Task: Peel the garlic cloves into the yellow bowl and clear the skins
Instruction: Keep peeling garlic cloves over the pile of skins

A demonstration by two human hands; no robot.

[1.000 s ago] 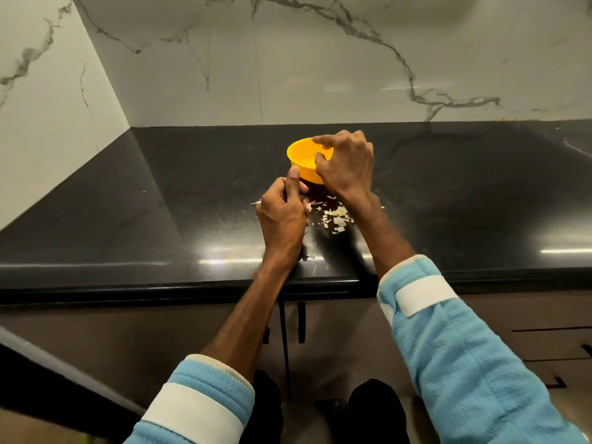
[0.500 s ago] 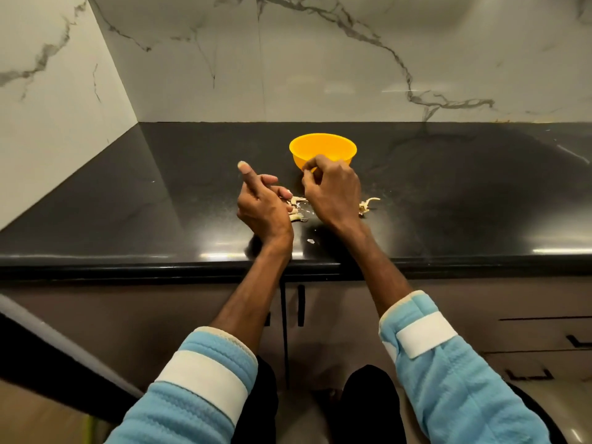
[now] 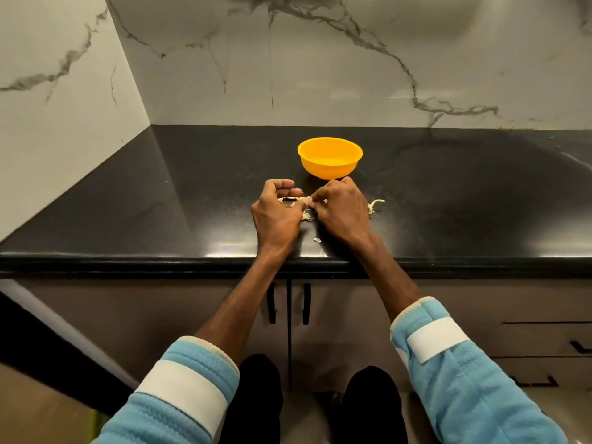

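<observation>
The yellow bowl [image 3: 330, 157] stands upright on the black counter [image 3: 192, 193], just beyond my hands. My left hand [image 3: 277, 213] and my right hand [image 3: 341, 209] meet in front of it, fingers curled. Both pinch a small pale garlic clove [image 3: 307, 200] between their fingertips, low over the counter. Garlic skins [image 3: 373, 206] lie to the right of my right hand. More skins [image 3: 306, 216] lie under and between the hands, mostly hidden. One small flake [image 3: 317, 240] sits nearer the counter edge. What the bowl holds is not visible.
Marble walls [image 3: 352, 75] close the counter at the back and on the left. The counter's front edge [image 3: 160, 264] runs just below my wrists, with cabinet doors and handles [image 3: 306, 302] underneath.
My right hand has come off the bowl and down to the counter. My left hand has moved in to meet it, and both now pinch the clove.
</observation>
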